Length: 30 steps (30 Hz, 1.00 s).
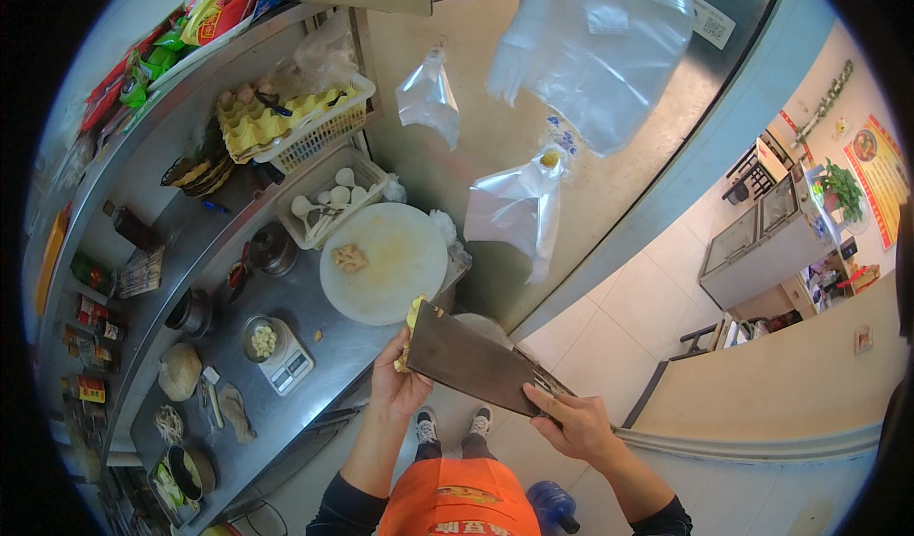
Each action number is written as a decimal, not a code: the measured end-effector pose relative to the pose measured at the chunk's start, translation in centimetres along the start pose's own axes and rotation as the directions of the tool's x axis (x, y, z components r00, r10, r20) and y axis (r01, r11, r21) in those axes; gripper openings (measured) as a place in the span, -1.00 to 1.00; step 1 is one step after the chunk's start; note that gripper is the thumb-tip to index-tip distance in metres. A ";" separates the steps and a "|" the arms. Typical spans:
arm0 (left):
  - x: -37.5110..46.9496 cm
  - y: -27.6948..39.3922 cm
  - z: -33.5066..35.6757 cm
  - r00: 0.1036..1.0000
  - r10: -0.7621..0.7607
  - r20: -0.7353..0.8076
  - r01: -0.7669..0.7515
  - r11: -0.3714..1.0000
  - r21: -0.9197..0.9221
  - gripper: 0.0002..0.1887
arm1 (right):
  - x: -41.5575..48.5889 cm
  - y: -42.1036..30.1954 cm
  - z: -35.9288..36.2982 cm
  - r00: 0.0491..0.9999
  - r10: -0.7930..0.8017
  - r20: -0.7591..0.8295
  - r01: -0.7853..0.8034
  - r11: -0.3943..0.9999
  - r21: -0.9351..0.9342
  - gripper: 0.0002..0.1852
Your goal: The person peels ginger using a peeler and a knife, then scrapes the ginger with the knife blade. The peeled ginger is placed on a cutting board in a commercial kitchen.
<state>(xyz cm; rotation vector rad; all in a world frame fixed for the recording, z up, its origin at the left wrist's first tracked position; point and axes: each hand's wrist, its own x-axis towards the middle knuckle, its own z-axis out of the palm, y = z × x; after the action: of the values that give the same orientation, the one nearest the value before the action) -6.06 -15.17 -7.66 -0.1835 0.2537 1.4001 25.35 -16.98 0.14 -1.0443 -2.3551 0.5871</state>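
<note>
My right hand (571, 418) is closed around the handle end of a wide, dark cleaver (471, 361), with a finger along the blade. At the blade's far end, my left hand (400, 379) holds a yellow cloth or sponge (410, 336) against it; which of the two cannot be told. Beyond the left hand lies a round white cutting board (393, 257) with a small heap of pale brown pieces, perhaps ginger (349, 258), at its left. A digital kitchen scale (287, 364) on the steel counter bears a metal bowl (251, 337) with peeled garlic cloves (264, 341).
A basket of white spoons (332, 200) touches the board's far side. Egg trays (275, 118) fill a basket on the shelf above. Plastic bags (600, 50) hang on the wall ahead. A blue water jug (553, 507) lies on the floor. Pots and bottles line the left.
</note>
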 end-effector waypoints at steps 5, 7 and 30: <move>0.0 -0.3 0.3 1.000 -0.008 -0.009 0.008 1.000 -0.022 -0.62 | -0.1 0.1 0.2 1.000 0.007 -0.012 -0.006 1.000 0.026 -0.41; 0.0 -0.5 0.2 0.999 0.014 -0.031 -0.015 0.999 -0.032 -0.63 | -0.2 0.2 0.2 1.000 0.011 -0.012 -0.011 0.999 0.040 -0.41; 0.4 0.1 4.9 0.898 0.417 0.139 -0.364 0.527 0.768 -0.65 | -0.8 1.5 -2.3 0.999 0.030 0.028 -0.027 0.993 -0.115 -0.44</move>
<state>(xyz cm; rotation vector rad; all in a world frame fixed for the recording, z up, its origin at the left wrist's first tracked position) -5.74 -13.43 -3.05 0.6116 0.9964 1.6015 28.01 -16.23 0.92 -1.1282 -2.4275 0.4854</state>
